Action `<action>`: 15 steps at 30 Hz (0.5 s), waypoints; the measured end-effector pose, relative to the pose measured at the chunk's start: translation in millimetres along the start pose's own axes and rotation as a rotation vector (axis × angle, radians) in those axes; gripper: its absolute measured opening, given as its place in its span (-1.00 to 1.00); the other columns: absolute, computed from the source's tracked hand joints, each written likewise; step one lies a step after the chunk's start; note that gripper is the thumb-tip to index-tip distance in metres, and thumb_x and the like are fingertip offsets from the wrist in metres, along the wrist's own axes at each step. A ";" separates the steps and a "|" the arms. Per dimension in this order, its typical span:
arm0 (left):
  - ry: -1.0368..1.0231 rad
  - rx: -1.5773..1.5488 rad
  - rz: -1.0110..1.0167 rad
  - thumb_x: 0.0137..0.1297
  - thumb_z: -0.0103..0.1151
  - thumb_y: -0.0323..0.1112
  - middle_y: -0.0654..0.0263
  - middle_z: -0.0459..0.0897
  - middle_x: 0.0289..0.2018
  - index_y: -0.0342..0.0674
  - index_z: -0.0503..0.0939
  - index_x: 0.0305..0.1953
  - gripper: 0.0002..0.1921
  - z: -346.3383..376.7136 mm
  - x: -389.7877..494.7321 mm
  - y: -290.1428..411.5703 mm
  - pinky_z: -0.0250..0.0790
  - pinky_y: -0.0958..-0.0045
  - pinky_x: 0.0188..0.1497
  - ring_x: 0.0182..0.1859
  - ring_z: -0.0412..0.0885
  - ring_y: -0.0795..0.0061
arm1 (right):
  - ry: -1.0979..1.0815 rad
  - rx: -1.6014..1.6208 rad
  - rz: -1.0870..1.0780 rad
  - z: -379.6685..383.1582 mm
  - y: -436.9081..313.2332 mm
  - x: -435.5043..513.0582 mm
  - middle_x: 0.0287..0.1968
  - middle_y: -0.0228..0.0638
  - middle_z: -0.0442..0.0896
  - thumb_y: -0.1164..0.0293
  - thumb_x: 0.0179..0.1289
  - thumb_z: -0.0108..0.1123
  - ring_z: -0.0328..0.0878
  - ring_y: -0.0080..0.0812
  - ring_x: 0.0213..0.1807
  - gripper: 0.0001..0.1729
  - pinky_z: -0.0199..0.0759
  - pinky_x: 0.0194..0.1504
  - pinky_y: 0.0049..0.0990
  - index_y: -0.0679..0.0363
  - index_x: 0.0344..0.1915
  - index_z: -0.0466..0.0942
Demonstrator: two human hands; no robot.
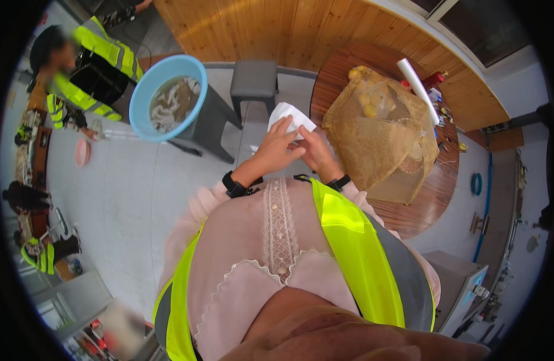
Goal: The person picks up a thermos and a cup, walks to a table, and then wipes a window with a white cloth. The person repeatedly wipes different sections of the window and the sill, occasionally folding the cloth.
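A folded white sheet, paper or thin cloth, is held up in front of my chest. My left hand presses on its near side with fingers spread over it. Gripping the lower right corner is my right hand, close beside the left one. The palm side of both hands is partly hidden. Just right of my hands, a brown wooden round table carries a golden mesh food cover. Under or against its far part lie yellow fruits in clear plastic.
Ahead to the left, a blue basin with murky water and soaked cloths rests on a grey plastic stool. Another grey stool stands beyond. A white roll and red bottle are on the table. People in vests work at left.
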State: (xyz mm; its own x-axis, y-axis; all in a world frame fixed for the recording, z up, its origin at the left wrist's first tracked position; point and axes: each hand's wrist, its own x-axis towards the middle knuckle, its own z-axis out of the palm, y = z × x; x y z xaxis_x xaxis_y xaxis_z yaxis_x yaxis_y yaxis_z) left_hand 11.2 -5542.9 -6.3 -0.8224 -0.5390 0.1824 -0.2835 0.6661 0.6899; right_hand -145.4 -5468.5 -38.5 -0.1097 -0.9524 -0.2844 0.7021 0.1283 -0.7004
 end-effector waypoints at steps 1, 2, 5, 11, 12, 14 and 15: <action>-0.016 0.002 0.038 0.36 0.26 -0.09 -0.12 0.23 0.48 -0.25 0.63 0.19 -0.52 -8.0 12.3 -8.2 0.04 0.04 0.53 0.52 0.12 -0.16 | 0.020 -0.047 -0.064 4.0 -4.4 12.7 0.10 -0.37 0.63 0.23 0.56 0.09 0.57 -0.39 0.07 -0.60 0.51 0.04 -0.35 0.11 0.28 0.46; -0.046 -0.120 0.056 0.35 0.27 -0.13 -0.10 0.21 0.49 -0.24 0.62 0.21 -0.52 -15.2 22.4 -15.5 0.03 0.04 0.53 0.54 0.10 -0.15 | 0.140 -0.017 -0.026 5.6 -12.0 22.0 0.00 -0.39 0.65 0.40 0.48 0.17 0.59 -0.45 -0.01 -0.66 0.51 -0.05 -0.40 0.14 0.21 0.51; 0.000 -0.317 0.011 0.33 0.33 -0.21 -0.02 0.35 0.42 -0.21 0.58 0.23 -0.52 -28.3 63.1 -36.2 0.23 0.09 0.43 0.45 0.30 0.03 | 0.265 0.086 -0.177 10.7 -28.4 46.3 0.06 -0.30 0.68 0.37 0.52 0.13 0.64 -0.37 0.03 -0.66 0.54 0.05 -0.36 0.24 0.19 0.52; 0.026 -0.725 -0.252 0.34 0.34 -0.32 0.03 0.59 0.20 -0.32 0.40 0.34 -0.41 -19.1 149.1 -75.2 0.51 0.32 0.15 0.21 0.58 0.32 | 0.413 -0.009 -0.340 0.2 -61.3 83.8 0.08 -0.25 0.70 0.42 0.47 0.19 0.67 -0.35 0.05 -0.66 0.55 0.09 -0.33 0.30 0.17 0.55; -0.005 -0.702 -0.248 0.34 0.34 -0.34 0.06 0.68 0.07 -0.40 0.42 0.29 -0.44 -15.1 163.4 -81.0 0.51 0.35 0.13 0.11 0.64 0.35 | 0.429 0.002 -0.341 -2.8 -68.3 93.1 0.08 -0.26 0.69 0.46 0.45 0.22 0.66 -0.37 0.06 -0.65 0.55 0.10 -0.35 0.32 0.17 0.54; -0.050 -0.756 -0.201 0.33 0.35 -0.36 0.09 0.70 0.03 -0.40 0.43 0.28 -0.45 -4.9 200.3 -93.9 0.51 0.38 0.09 0.06 0.66 0.40 | 0.395 -0.107 -0.355 -10.2 -86.2 114.5 0.09 -0.26 0.69 0.47 0.45 0.21 0.66 -0.39 0.06 -0.64 0.54 0.10 -0.37 0.33 0.19 0.53; -0.079 -0.795 -0.186 0.32 0.35 -0.37 0.11 0.71 0.01 -0.40 0.44 0.28 -0.45 -1.3 209.1 -99.8 0.51 0.40 0.08 0.04 0.67 0.42 | 0.448 -0.132 -0.307 -13.2 -92.9 122.0 0.10 -0.26 0.69 0.48 0.44 0.20 0.65 -0.40 0.06 -0.63 0.54 0.10 -0.38 0.33 0.19 0.53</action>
State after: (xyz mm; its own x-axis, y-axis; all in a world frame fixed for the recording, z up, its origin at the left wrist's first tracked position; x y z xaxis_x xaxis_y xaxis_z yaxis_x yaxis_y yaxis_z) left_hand -131.9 -5722.8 -36.1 -0.8373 -0.5466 -0.0135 -0.0088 -0.0111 0.9999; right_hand -233.3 -5592.9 -16.8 -0.6037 -0.7448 -0.2841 0.4995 -0.0756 -0.8630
